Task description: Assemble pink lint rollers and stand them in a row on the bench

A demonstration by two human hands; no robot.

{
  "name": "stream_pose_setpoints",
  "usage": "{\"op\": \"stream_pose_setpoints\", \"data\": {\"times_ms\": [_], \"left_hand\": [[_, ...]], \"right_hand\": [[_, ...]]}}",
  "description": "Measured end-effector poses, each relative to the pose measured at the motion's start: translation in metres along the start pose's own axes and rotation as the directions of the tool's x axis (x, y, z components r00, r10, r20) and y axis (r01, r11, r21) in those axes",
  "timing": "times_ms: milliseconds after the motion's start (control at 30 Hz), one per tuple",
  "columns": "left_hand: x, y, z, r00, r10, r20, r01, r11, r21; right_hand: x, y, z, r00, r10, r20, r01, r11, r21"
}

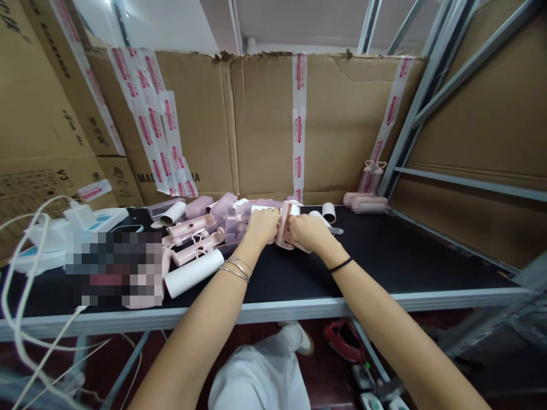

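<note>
Fingers (285, 232) of both hands closed around a pink lint-roller housing (285, 226), held just above the middle of the black surface (384, 256); left hand (261, 225) gripping from nine o'clock, right hand (308, 232) from three o'clock, the white roll end of the piece showing between them. Still in hand, by the look of it, and not yet laid with the finished ones.

Just beyond the right hand, toward one o'clock, a small white roll core (329, 212) and a clear plastic part (335, 230), too small to identify. At nine to ten o'clock of the hands, touching one another in a loose heap, unassembled pink handles (192, 226), purple-tinted covers (200, 206) and another white core (173, 213). Nearer the front edge, at about eight o'clock, a loose white paper roll (194, 273) lying on its side.

Well apart at two o'clock, against the cardboard backing (265, 125), a small group of completed pink rollers (368, 196), some lying, two upright. Judging from the piles: a few units done, a good many more parts left on the near-left side.

Far left, white chargers and cables (51, 228) at the surface's end. Below the front edge, a white-trousered knee (256, 376) and a shoe (301, 336).
</note>
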State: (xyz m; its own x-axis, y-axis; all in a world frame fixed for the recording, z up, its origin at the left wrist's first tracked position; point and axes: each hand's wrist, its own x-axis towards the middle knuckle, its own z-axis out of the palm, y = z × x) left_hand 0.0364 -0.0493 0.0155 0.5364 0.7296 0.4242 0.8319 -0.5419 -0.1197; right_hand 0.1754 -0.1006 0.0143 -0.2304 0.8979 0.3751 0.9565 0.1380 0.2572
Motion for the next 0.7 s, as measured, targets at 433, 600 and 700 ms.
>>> {"op": "stream_pose_setpoints", "data": {"times_ms": [433,600,700], "left_hand": [[-0.008,-0.014,-0.004,0.99,0.124,0.06,-0.111,0.975,-0.195],[-0.009,-0.006,-0.005,0.975,0.179,0.131,-0.141,0.956,-0.259],[-0.009,-0.004,-0.004,0.971,0.183,0.155,-0.14,0.958,-0.252]], "right_hand": [[-0.007,0.035,0.001,0.967,0.251,0.041,-0.255,0.956,0.148],[-0.007,0.046,0.003,0.912,0.406,0.052,-0.409,0.894,0.184],[-0.006,0.045,0.001,0.905,0.423,0.036,-0.42,0.881,0.216]]}}
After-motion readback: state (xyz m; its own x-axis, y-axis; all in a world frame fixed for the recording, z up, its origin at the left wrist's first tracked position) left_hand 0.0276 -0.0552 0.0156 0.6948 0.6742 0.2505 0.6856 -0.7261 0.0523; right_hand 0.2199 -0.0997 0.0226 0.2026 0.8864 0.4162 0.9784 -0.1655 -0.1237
